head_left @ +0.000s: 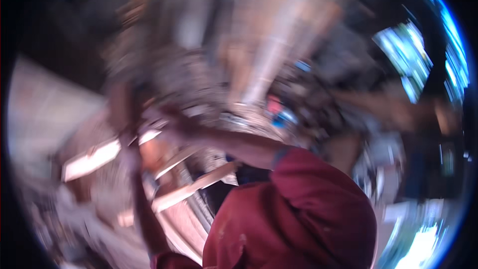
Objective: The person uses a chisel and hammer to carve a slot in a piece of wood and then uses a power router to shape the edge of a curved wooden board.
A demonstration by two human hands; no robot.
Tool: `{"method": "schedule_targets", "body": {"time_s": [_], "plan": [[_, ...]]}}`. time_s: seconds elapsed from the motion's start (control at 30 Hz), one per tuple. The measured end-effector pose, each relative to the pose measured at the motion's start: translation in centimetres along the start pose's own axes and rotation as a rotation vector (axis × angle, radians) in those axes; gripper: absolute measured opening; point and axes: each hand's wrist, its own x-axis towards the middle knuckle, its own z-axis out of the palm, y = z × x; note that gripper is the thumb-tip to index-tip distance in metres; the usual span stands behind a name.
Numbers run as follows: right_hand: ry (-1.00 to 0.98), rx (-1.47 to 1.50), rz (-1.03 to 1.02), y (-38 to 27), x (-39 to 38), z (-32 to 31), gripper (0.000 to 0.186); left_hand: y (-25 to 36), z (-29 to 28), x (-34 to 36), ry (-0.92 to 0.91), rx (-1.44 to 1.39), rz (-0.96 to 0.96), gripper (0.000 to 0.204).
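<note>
Motion smears nearly the whole head view. My left forearm rises from the lower edge, and my left hand [129,152] is at left of centre, beside a pale, brightly lit wooden strip [92,160]. My right arm in a maroon sleeve reaches across to the left. At its end, my right hand [172,122] is close to my left hand. A dark brown blurred shape [123,104] stands just beyond my left hand; whether I hold it cannot be made out. The fingers of both hands are smeared.
Pale wooden bars [194,187] lie below my hands, near my body. Long light boards [279,40] stretch away at the top. Small red and blue things [279,112] sit among clutter right of centre. A pale flat panel [47,107] is at the left.
</note>
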Motion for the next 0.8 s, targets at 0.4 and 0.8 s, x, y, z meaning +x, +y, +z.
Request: {"method": "schedule_targets", "body": {"time_s": [0.4, 0.8], "plan": [[0.557, -0.483, 1.113, 11.5, -51.2, -14.1, 0.048, 4.1, -3.2, 1.0, 0.025, 0.611, 0.589, 0.037], [1.351, -0.672, 1.521, 4.1, -83.4, -16.2, 0.03, 18.2, 4.9, -2.8, 0.188, 0.287, 0.705, 0.055]]}}
